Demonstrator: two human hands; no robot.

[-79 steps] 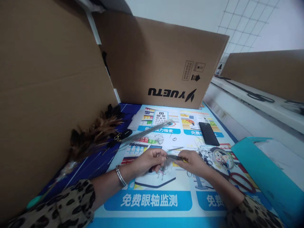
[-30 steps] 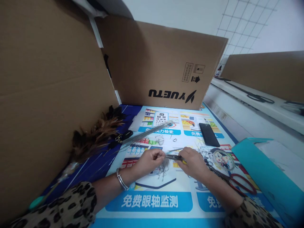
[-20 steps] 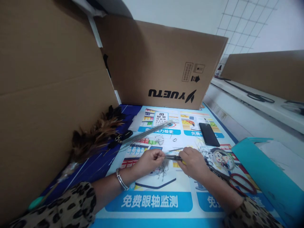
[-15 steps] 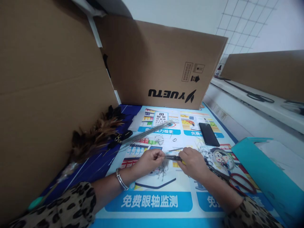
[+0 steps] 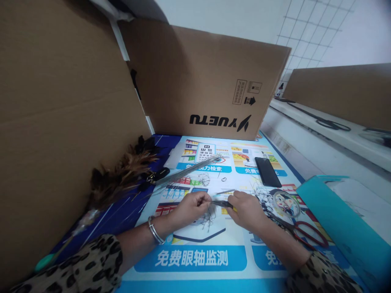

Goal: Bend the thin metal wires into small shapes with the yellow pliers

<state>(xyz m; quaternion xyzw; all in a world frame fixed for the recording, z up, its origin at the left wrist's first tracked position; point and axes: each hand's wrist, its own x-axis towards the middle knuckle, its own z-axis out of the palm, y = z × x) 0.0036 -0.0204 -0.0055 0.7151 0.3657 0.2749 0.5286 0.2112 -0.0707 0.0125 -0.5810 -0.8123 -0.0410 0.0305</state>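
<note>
My left hand (image 5: 190,207) is closed in a pinch on a thin piece of wire (image 5: 209,199) just above the printed poster (image 5: 195,258) on the table. My right hand (image 5: 248,209) is closed round small dark pliers (image 5: 222,203), whose jaws point left and meet the wire at my left fingertips. Under the two hands lies a small heap of bent wire pieces (image 5: 209,215). A silver bangle (image 5: 153,231) sits on my left wrist. Both forearms wear leopard-print sleeves.
A bundle of long straight wires (image 5: 189,171) and a feather duster (image 5: 122,176) lie at the left. A black phone (image 5: 268,171), red-handled scissors (image 5: 307,236) and a teal folder (image 5: 342,228) are at the right. Cardboard panels (image 5: 207,81) wall the left and back.
Both hands have stayed almost in place, with only slight shifts of the fingers and the pliers round the wire. The view has drifted a little.
</note>
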